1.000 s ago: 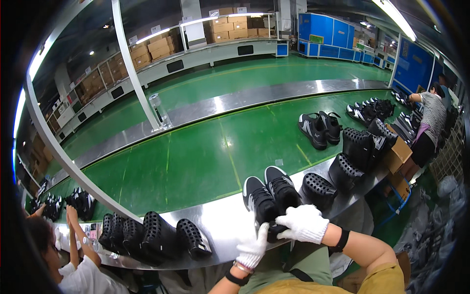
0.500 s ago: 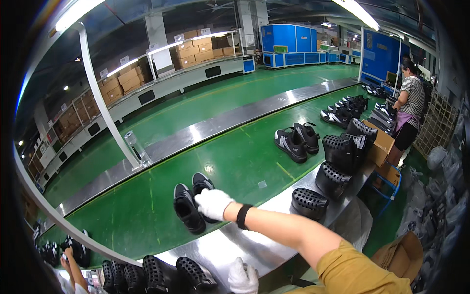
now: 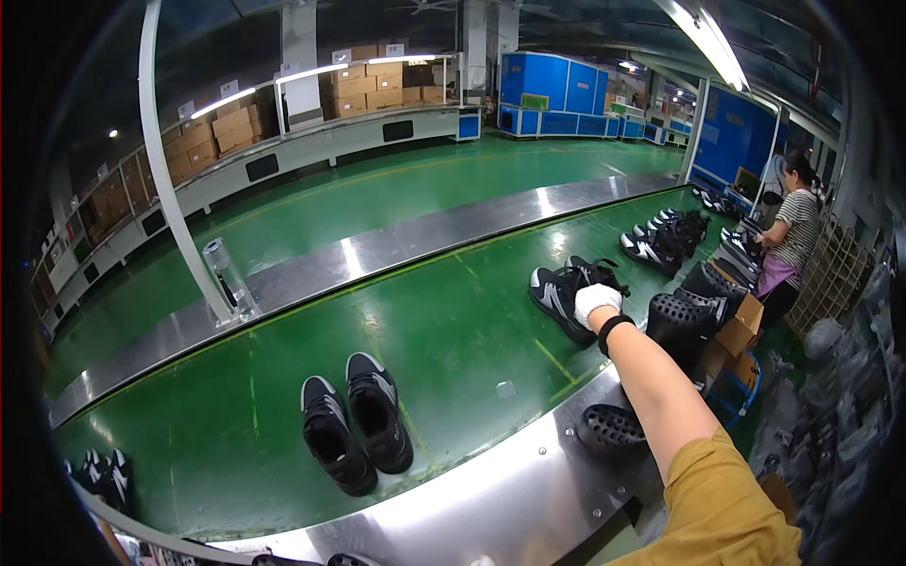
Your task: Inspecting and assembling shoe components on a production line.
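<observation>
My right hand, in a white glove with a black band at the wrist, reaches far out to the right. It is closed at the heel end of a black sneaker with grey sides; its fingertips are hidden. Touching that shoe on the left is a second black sneaker. Another pair, a left sneaker and a right sneaker, stands side by side on the green belt, toes pointing away. Of my left hand only a white sliver shows at the lower edge.
A shiny metal ledge runs along the near side. Black perforated shoe forms stand on it beside my forearm. More sneakers sit farther right, near a co-worker in a striped top. A white post rises at left.
My right hand has left the nearer sneaker pair and moved right to the farther pair. The view has swung, and my left hand has almost dropped out of it.
</observation>
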{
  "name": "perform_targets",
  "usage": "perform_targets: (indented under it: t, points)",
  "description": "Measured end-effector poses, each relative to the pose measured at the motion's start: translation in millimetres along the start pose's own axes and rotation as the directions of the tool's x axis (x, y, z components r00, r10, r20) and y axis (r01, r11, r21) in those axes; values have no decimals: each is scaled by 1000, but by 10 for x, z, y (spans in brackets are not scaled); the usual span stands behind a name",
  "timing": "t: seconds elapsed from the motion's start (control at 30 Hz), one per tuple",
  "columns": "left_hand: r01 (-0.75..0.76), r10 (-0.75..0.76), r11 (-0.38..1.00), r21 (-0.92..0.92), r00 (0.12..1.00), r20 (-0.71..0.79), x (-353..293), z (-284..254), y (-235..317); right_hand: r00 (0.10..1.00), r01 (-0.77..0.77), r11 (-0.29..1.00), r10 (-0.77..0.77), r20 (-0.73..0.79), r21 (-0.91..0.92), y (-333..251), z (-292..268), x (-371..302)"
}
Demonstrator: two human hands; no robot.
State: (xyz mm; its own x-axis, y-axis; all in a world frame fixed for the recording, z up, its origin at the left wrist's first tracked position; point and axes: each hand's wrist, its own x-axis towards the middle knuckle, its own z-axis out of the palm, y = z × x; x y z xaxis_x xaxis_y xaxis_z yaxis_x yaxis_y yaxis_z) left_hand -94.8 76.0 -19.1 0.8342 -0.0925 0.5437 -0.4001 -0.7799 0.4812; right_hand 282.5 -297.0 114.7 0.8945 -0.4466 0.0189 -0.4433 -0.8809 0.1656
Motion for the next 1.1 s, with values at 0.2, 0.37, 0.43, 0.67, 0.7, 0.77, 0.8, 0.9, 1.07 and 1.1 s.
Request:
perform_targets:
  t: [0.2, 0.37, 0.43, 0.67, 0.7, 0.77, 0.8, 0.9, 1.07, 1.1]
  points:
    - [18, -27, 995, 99, 995, 91, -109, 29, -51, 998, -30, 999, 29, -63, -14, 257, 239, 482]
    - [103, -128, 985, 137, 973, 191, -128, 66, -7, 967, -48, 995, 25, 255, 82, 508, 244, 694]
    - [108, -132, 985, 131, 972, 192, -123, 79, 7, 949, -74, 952, -25, 313, 298, 651, 332, 741]
    - [136, -156, 984, 118, 971, 181, -41, 83, 49, 940, 327, 932, -338, 46, 158, 128, 199, 360]
    - [139, -159, 983, 120, 971, 179, -26, 81, 55, 918, 378, 916, -390, 75, 134, -92, 12, 176]
    - [140, -161, 982, 126, 971, 175, 0, 68, 71, 866, 480, 870, -491, 100, 112, -445, -271, -174]
    - [140, -162, 982, 129, 971, 175, 14, 61, 80, 836, 530, 840, -541, 97, 113, -569, -340, -331]
    - [114, -136, 985, 131, 976, 172, 53, 25, 104, 692, 694, 714, -698, 184, 96, -785, -459, -746]
    - [812, -687, 575, -101, 547, 478, 108, 30, -97, 451, 369, 693, -716, 533, 619, -799, -920, -2036]
    - [810, -676, 580, -88, 539, 503, 141, 148, -151, 456, 340, 705, -702, 547, 622, -753, -811, -2118]
